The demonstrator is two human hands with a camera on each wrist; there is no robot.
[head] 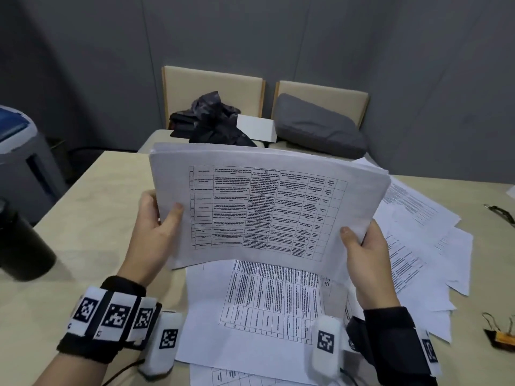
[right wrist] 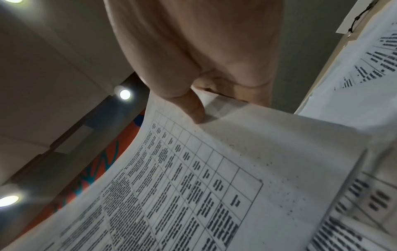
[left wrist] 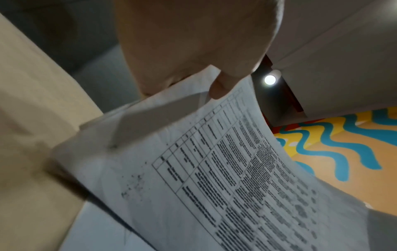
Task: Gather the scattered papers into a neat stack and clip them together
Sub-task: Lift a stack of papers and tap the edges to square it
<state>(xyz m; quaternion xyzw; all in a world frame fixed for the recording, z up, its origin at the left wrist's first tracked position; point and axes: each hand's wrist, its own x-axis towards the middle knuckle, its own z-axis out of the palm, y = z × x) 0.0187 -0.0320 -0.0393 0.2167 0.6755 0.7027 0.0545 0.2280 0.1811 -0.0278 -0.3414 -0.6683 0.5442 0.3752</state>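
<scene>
We hold a thick stack of white printed sheets (head: 267, 210) upright above the pale wooden worktop (head: 92, 218), its lower edge just over a loose sheet printed with a table (head: 267, 302). Our left hand (head: 156, 229) grips the stack's left edge, thumb on the front face and fingers behind; our right hand (head: 365, 254) grips the right edge in the same manner. The left wrist view shows the left thumb (left wrist: 221, 88) pressed on the front sheet; the right wrist view shows the right thumb (right wrist: 193, 108) likewise. The front sheet bears a black-ruled table of small text, too blurred for us to read. More white printed sheets (head: 418, 240) lie fanned and overlapping on the worktop to our right. Near the right edge lies a binder clip with wire handles and a brown body (head: 501, 335), and farther back a second dark clip (head: 501, 213), both apart from the stack. A black cylindrical container (head: 22, 243) stands at the left edge of the worktop; its contents are hidden. Both wrists wear black bands carrying square black-and-white coded markers (head: 111, 316). Behind the worktop, two beige padded chairs (head: 211, 93) hold dark bundled cloth (head: 211, 118) and a grey cushion (head: 317, 123).
</scene>
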